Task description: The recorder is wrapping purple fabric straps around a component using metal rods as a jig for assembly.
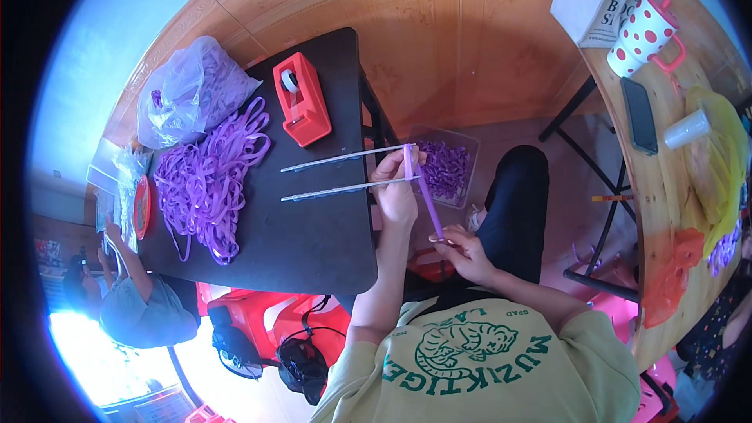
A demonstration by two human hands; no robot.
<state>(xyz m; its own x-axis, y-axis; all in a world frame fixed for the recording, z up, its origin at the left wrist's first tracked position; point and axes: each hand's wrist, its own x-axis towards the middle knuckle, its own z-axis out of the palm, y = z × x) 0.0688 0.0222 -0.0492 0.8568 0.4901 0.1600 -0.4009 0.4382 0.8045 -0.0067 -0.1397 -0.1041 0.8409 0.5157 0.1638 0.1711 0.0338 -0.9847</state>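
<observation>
My left hand (pixel 398 192) is closed around the ends of two thin metal chopsticks (pixel 329 161), which stick out to the left over the table's edge, roughly side by side. A flat purple ribbon (pixel 429 202) loops across both chopsticks near my fingers and runs down to the right. Its lower end is pinched between the fingertips of my right hand (pixel 468 257). Beneath the hands, a clear plastic bin (pixel 472 141) holds many small purple ribbon pieces (pixel 443 168). A big tangle of purple ribbon (pixel 205 188) lies on the black table (pixel 329 243) at the left.
On the black table stand a red tape dispenser (pixel 304 102) and a clear bag of purple ribbon (pixel 192 90). Red stools (pixel 290 313) sit below. Right, a wooden table (pixel 619 94) bears a dotted cup (pixel 642 35) and a phone (pixel 639 116). Another person (pixel 145 309) works at far left.
</observation>
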